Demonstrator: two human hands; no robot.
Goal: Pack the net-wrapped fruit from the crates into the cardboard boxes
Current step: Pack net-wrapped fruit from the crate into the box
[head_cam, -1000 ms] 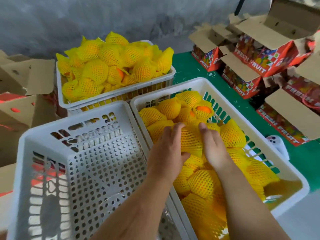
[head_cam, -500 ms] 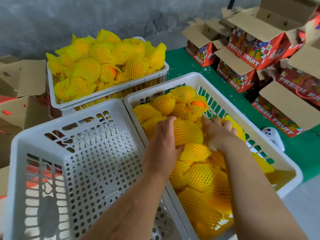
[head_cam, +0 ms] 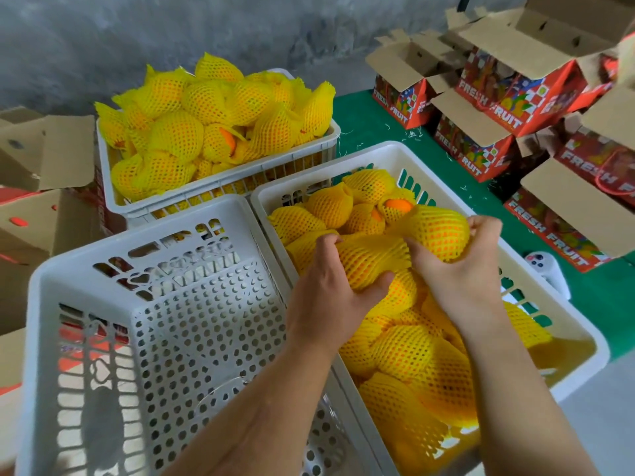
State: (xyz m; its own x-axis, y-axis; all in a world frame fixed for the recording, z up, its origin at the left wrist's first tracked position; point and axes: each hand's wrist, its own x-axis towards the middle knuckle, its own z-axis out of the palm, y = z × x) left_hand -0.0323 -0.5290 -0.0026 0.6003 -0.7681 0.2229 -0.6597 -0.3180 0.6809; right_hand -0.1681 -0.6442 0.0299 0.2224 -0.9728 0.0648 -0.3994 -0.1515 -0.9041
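The left hand (head_cam: 328, 286) is curled around a round fruit wrapped in yellow foam net (head_cam: 372, 261), with the fingers over its top and the thumb pressed under it. The right hand (head_cam: 460, 269) grips a second net-wrapped fruit (head_cam: 438, 231); its fingertips hook over the far side and the palm supports it from below. The two fruits touch each other at the centre of the frame, just above the pile.

Both fruits are over the white plastic crate on the right (head_cam: 385, 156), which has slotted walls and is filled with many more yellow netted fruits. The net is soft, with a regular diamond mesh, and orange skin shows through the holes. Both forearms come in from the lower edge of the frame and reach up and forward, the left one crossing over the rim between two crates.

At lower left stands a white perforated plastic crate (head_cam: 103, 269) with round holes in its bottom. At upper left, a third white crate (head_cam: 220, 190) is heaped with netted fruit. At upper right, red cardboard boxes printed "FRESH FRUIT" (head_cam: 508, 108) stand with their brown flaps open on a green table surface (head_cam: 364, 125).
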